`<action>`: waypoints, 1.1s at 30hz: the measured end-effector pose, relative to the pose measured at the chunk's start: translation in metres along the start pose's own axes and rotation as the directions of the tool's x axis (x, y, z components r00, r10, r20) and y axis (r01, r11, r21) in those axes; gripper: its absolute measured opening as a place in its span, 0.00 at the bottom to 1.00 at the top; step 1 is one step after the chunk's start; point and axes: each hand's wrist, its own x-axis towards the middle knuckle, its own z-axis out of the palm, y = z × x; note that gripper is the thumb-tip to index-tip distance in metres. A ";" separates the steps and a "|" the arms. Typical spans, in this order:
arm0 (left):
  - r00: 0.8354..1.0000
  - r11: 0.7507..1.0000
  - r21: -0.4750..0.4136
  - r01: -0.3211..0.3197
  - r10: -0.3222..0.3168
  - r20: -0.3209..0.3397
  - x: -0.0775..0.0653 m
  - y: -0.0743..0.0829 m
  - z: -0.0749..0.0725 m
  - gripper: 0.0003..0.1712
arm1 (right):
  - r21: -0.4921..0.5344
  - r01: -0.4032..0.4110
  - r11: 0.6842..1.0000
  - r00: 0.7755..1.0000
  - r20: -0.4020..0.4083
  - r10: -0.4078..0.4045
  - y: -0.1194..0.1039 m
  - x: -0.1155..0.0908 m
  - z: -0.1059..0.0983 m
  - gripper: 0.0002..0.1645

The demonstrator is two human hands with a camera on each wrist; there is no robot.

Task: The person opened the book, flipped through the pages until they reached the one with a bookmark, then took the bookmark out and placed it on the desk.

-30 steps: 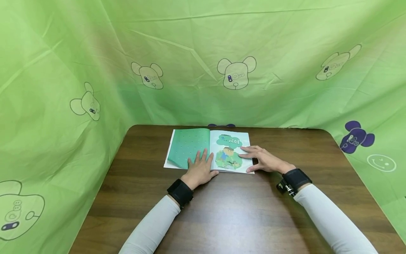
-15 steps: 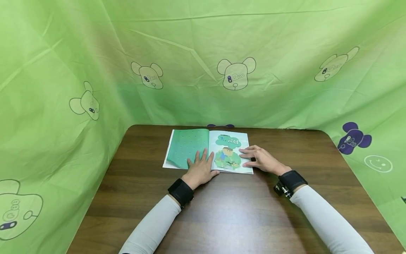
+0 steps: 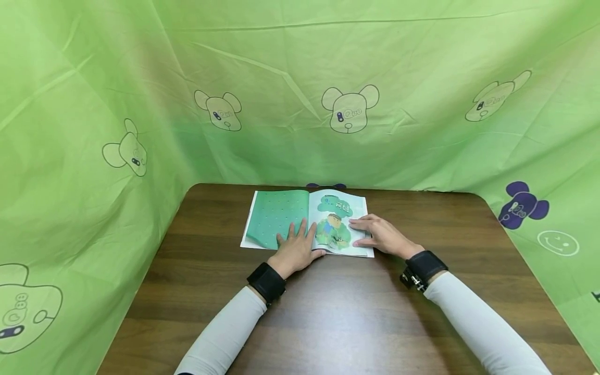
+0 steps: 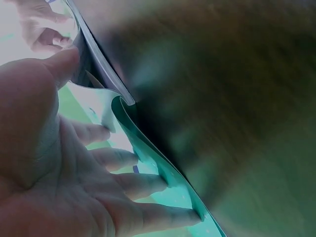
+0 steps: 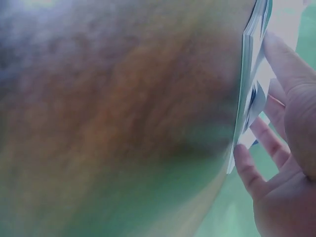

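A picture book (image 3: 276,211) lies spread on the wooden table (image 3: 356,312). Its left side is green with small dots; the right page (image 3: 358,208) is white, with a cartoon figure and green cloud shapes. My left hand (image 3: 295,251) rests with spread fingers on the lower part of the green page, its thumb by the book's bottom edge. On the right page's outer part, my right hand (image 3: 382,234) touches the paper with fingers and thumb apart, and the page bows upward. The right wrist view shows a curled page edge (image 5: 258,101) near the right hand (image 5: 291,163).
Green cloth (image 3: 281,62) with printed bear heads hangs behind the table and along both sides. Black bands (image 3: 267,284) circle both wrists, below white sleeves. The book lies near the table's back edge.
My right hand has slid slightly left over the right page, its thumb drawing inward from the page's lower corner. That page, flat before, now bows up. The left hand stays in place.
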 end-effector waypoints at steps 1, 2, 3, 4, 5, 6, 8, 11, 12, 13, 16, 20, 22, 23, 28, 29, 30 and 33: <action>1.000 1.000 -0.003 -0.003 0.003 -0.001 0.000 0.000 0.000 0.51 | -0.004 0.008 1.000 1.000 -0.003 -0.008 -0.001 0.000 0.000 0.36; 1.000 1.000 -0.005 -0.005 0.005 0.000 0.000 0.000 0.000 0.51 | -0.009 0.016 1.000 1.000 -0.004 -0.017 -0.001 0.001 0.001 0.37; 1.000 1.000 -0.007 -0.007 0.007 0.003 0.000 0.000 0.000 0.51 | -0.010 0.024 1.000 1.000 -0.002 -0.024 -0.001 0.002 0.001 0.37; 1.000 1.000 -0.010 -0.009 0.009 0.005 0.000 0.000 0.000 0.52 | -0.012 0.028 1.000 1.000 0.004 -0.028 -0.001 0.002 0.000 0.38; 1.000 1.000 -0.014 -0.012 0.012 0.009 0.000 0.000 0.000 0.51 | -0.010 0.027 1.000 0.999 0.017 -0.027 0.000 0.002 0.000 0.40; 1.000 1.000 -0.018 -0.015 0.015 0.010 0.000 0.000 0.000 0.51 | -0.001 0.023 1.000 0.999 0.036 -0.023 0.001 0.002 -0.001 0.42; 1.000 1.000 -0.018 -0.021 0.021 0.013 0.000 0.000 -0.001 0.50 | 0.024 0.014 1.000 0.996 0.085 -0.016 0.003 0.000 -0.004 0.48; 0.999 1.000 -0.002 -0.024 0.024 0.024 -0.001 0.001 -0.001 0.49 | 0.056 0.017 0.998 0.986 0.166 -0.027 0.006 -0.002 -0.007 0.56; 0.999 1.000 0.004 -0.024 0.023 0.024 -0.001 0.001 -0.002 0.49 | 0.064 0.026 0.998 0.982 0.185 -0.037 0.006 -0.003 -0.009 0.58; 0.999 1.000 0.011 -0.022 0.022 0.027 -0.001 0.001 -0.002 0.48 | 0.066 0.039 0.997 0.979 0.199 -0.052 0.007 -0.003 -0.009 0.59; 0.999 1.000 0.021 -0.016 0.015 0.030 -0.002 0.001 -0.002 0.48 | 0.055 0.084 0.995 0.974 0.206 -0.094 0.008 -0.004 -0.010 0.57; 0.999 1.000 0.022 -0.013 0.013 0.031 -0.001 0.000 -0.002 0.48 | 0.042 0.104 0.994 0.974 0.196 -0.111 0.010 -0.003 -0.010 0.53; 0.999 1.000 0.022 -0.013 0.013 0.030 -0.001 0.000 -0.001 0.48 | 0.044 0.103 0.994 0.976 0.190 -0.109 0.011 -0.003 -0.010 0.51; 0.999 1.000 0.023 -0.013 0.012 0.031 -0.001 0.000 -0.001 0.48 | 0.045 0.098 0.994 0.976 0.188 -0.105 0.011 -0.003 -0.009 0.49; 0.999 1.000 0.029 -0.009 0.008 0.034 -0.001 0.000 -0.001 0.49 | 0.051 0.118 0.992 0.981 0.146 -0.124 0.013 -0.002 -0.007 0.41; 0.999 1.000 0.030 -0.008 0.007 0.034 -0.001 0.000 -0.001 0.49 | 0.045 0.126 0.991 0.981 0.141 -0.131 0.013 -0.002 -0.006 0.40; 0.999 0.999 0.032 -0.008 0.006 0.035 0.000 -0.001 -0.001 0.49 | 0.044 0.134 0.990 0.981 0.134 -0.139 0.013 -0.002 -0.006 0.39; 0.999 0.999 0.034 -0.006 0.005 0.031 0.000 -0.001 -0.001 0.49 | 0.041 0.144 0.989 0.981 0.122 -0.148 0.013 -0.001 -0.004 0.37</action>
